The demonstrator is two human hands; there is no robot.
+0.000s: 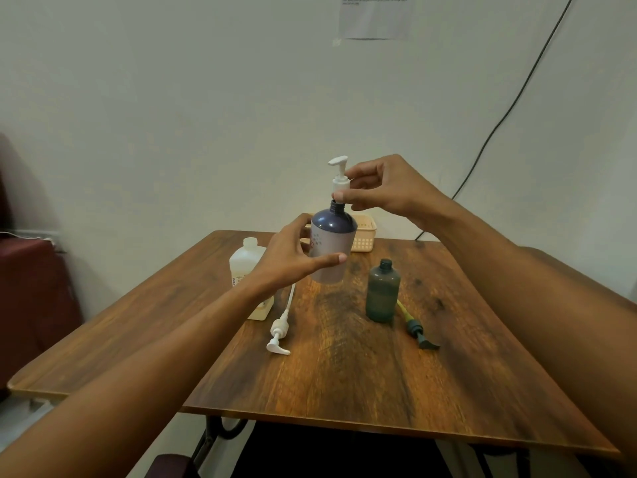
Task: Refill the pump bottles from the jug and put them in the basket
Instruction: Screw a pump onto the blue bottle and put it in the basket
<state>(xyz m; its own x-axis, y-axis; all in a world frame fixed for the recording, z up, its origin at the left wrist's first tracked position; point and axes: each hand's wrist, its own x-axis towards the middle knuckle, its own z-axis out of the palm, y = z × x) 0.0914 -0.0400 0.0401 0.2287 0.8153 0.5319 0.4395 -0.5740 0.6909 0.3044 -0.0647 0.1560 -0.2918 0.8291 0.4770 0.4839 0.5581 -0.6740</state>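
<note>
My left hand (pixel 296 253) grips a purple pump bottle (pixel 332 244) held above the table. My right hand (pixel 382 188) pinches its white pump head (pixel 339 177) at the collar, just above the bottle's open neck. A dark green bottle (pixel 382 291) stands open on the table to the right, with its green pump (pixel 418 331) lying beside it. A loose white pump (pixel 281 331) lies in the middle. A white jug (pixel 246 262) stands uncapped at the left, partly hidden by my left arm. The pale basket (pixel 365 232) sits at the table's far edge, behind the purple bottle.
The wooden table (pixel 344 374) stands against a white wall. A dark red seat (pixel 31 298) is at the left. A black cable (pixel 499 122) runs down the wall at the right, and a sheet of paper (pixel 375 15) is taped high up.
</note>
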